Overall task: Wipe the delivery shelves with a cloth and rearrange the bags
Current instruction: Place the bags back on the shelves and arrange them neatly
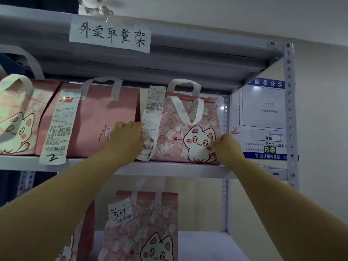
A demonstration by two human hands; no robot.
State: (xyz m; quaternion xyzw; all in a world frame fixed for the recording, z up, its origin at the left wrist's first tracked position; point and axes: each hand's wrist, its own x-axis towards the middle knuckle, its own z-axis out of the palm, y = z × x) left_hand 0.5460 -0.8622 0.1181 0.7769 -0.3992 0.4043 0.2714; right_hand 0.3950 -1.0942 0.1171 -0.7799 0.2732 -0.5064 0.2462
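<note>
The unit is grey metal shelving with perforated uprights (290, 110), set against a pale wall (320, 91). The lighting is dim. The middle shelf (178, 171) carries the work.

Grip: both hands are on one pink cat bag (188, 129), which stands upright at the right end of that shelf. The left hand (128, 137) has its fingers curled round the bag's left edge, beside the receipt. The right hand (228, 146) has its fingers curled, pinching the lower right corner. The bag's base rests on the shelf between the two hands.

Bags counted:
- Three stand on the gripped level. They are the held bag, a plain pink bag (94, 113) touching it just left of the left hand, and a further cat bag (17, 117) at the far left, cut off by the frame.
- Two stand below the grip. One patterned bag (150, 232) is in full view; a second (86, 232) is partly hidden behind the left forearm.

Receipts counted: three.
- Marked "1" (150, 117), on the held bag.
- Marked "2" (58, 125), on the plain bag, hanging over the shelf lip.
- Marked "34" (120, 211), on the lower bag.

Above the grip, one handwritten paper sign (110, 34) is taped to the upper shelf (188, 59). Right of the right hand, one blue-and-white notice board (263, 113) hangs on the wall behind the frame.
</note>
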